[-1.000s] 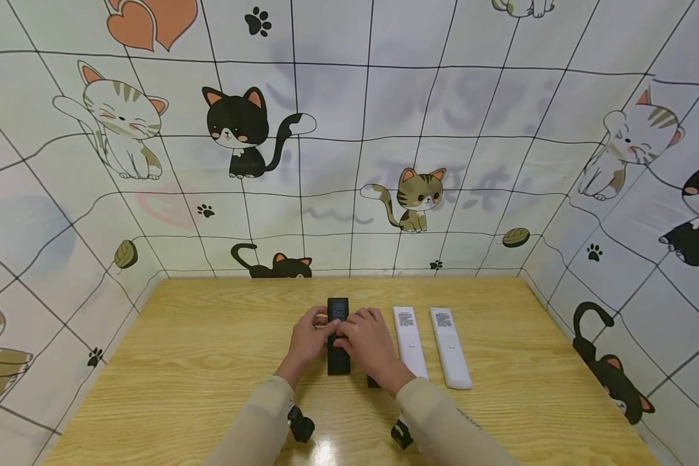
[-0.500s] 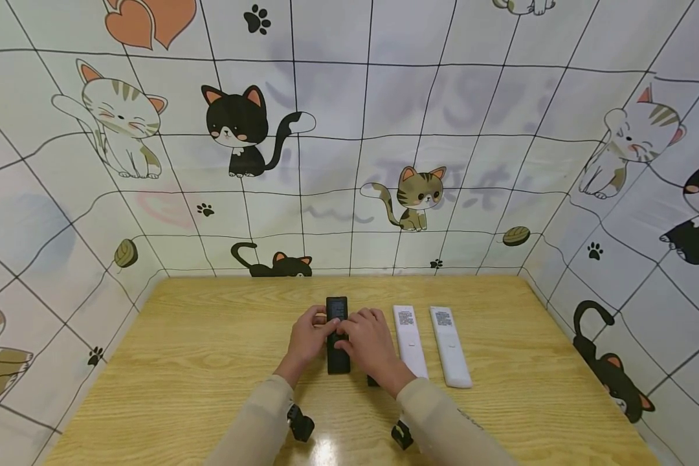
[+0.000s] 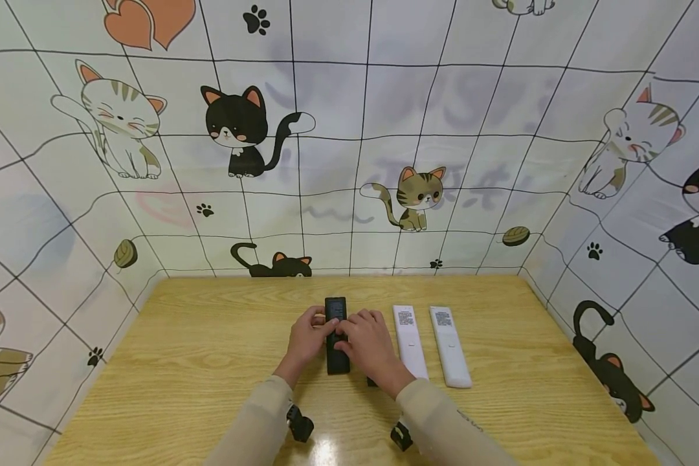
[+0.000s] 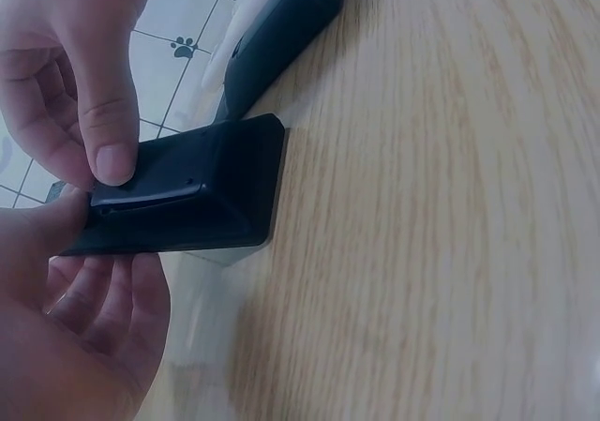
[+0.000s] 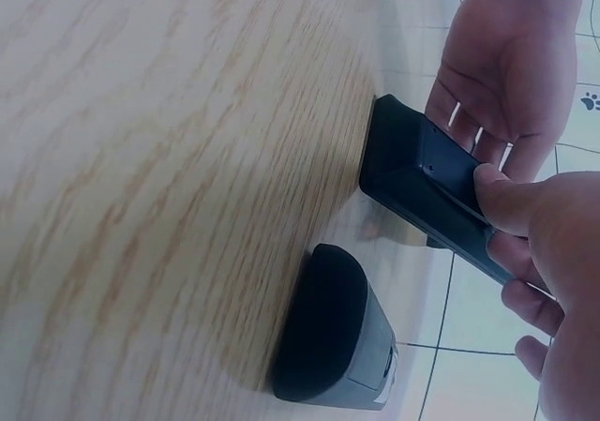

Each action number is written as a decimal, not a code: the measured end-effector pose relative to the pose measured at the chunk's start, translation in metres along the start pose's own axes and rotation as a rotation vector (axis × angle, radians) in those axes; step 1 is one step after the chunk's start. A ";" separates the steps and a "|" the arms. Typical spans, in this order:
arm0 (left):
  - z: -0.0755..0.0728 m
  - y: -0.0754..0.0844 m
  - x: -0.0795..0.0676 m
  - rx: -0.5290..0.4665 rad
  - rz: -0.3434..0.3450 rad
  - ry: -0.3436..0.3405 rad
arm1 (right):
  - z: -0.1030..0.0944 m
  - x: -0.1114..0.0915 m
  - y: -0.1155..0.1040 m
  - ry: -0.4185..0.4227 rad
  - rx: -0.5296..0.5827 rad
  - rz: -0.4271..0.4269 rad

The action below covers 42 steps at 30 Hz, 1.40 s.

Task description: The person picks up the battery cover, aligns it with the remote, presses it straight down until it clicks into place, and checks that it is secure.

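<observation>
A black remote control (image 3: 336, 362) lies back side up on the table, its far end printed with small text. My left hand (image 3: 309, 338) holds it from the left, thumb on top and fingers along the side. From the other side my right hand (image 3: 366, 336) grips it, the thumb pressing on the raised back cover (image 5: 452, 163) and the fingers curled at the edge. Both thumbs meet near the middle. In the left wrist view the remote's near end (image 4: 248, 182) shows between the hands. A second black remote control (image 5: 323, 337) lies beside it, mostly hidden under my right hand in the head view.
Two white remote controls, one nearer (image 3: 409, 343) and one farther right (image 3: 451, 349), lie back side up with printed labels. The wooden table (image 3: 221, 362) ends at a cloth backdrop (image 3: 338, 162) with cat drawings. Small black devices (image 3: 299, 424) sit at the wrists.
The far end of the held black remote control has swung very slightly left. Both hands keep their hold in nearly the same place.
</observation>
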<state>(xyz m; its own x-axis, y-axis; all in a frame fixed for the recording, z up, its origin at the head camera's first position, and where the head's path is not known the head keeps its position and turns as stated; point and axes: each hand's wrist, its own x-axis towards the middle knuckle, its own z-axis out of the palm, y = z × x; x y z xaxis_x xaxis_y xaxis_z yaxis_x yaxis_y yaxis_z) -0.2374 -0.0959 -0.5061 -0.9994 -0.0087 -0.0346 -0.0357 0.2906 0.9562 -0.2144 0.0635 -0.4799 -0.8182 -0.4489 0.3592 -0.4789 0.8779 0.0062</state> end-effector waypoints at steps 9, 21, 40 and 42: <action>-0.001 0.000 0.001 -0.006 0.012 0.004 | -0.009 0.000 0.009 -0.099 0.041 0.113; -0.005 0.000 -0.001 -0.019 0.025 -0.014 | -0.003 -0.005 0.020 -0.180 0.033 0.123; -0.003 0.003 -0.003 -0.058 0.045 -0.036 | 0.008 0.000 0.013 -0.232 -0.015 0.117; -0.004 0.002 -0.003 -0.056 0.041 -0.034 | 0.008 0.000 0.013 -0.236 -0.015 0.114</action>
<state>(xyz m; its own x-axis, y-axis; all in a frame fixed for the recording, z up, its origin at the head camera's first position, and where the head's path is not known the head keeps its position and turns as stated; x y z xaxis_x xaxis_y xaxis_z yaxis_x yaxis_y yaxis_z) -0.2341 -0.0987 -0.5027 -0.9994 0.0350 -0.0037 0.0047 0.2363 0.9717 -0.2234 0.0733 -0.4869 -0.9192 -0.3715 0.1309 -0.3755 0.9268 -0.0070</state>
